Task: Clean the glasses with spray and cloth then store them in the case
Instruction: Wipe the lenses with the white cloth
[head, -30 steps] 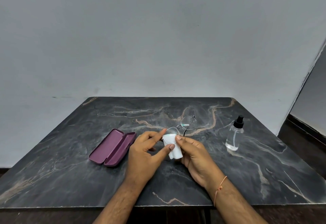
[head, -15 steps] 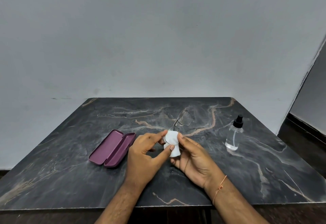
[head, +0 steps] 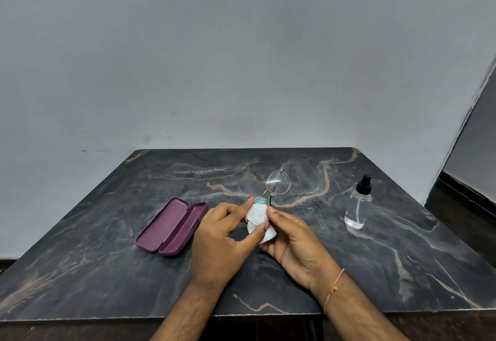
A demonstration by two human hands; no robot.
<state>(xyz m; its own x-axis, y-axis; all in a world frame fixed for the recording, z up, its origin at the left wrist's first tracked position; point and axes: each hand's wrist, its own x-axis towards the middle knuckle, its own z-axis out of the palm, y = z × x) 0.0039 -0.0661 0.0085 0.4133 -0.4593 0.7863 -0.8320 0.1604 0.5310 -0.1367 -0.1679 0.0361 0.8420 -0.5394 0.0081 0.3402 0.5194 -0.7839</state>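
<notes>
A: What have we got on the hands?

B: We see both over the middle of the bench (head: 107,255), held close together. Left hand (head: 222,244) pinches the white cloth (head: 257,220) between thumb and forefinger. Right hand (head: 292,241) grips the same cloth from the other side, fingers curled under it.

A: Glasses?

B: Thin wire-frame glasses (head: 277,185), held up off the bench. We see one lens clear above the hands, tilted, catching a greenish glare. The other lens is wrapped in the cloth between the fingers; only its top edge shows. We can't tell which hand actually bears the frame's weight.

A: Case?

B: Purple hard case (head: 171,226), lid open, lying flat on the bench just left of the left hand. Not touching it. Nothing visible inside.

A: Spray?

B: Clear spray bottle (head: 358,205) with black pump top, upright, well to the right of the hands. We see some clear liquid in it. Neither hand touches it.

A: Anything else?

B: Bench is dark marble with tan veins, set against a plain grey wall (head: 241,59). Thin orange thread bracelet (head: 334,288) on the right wrist.
</notes>
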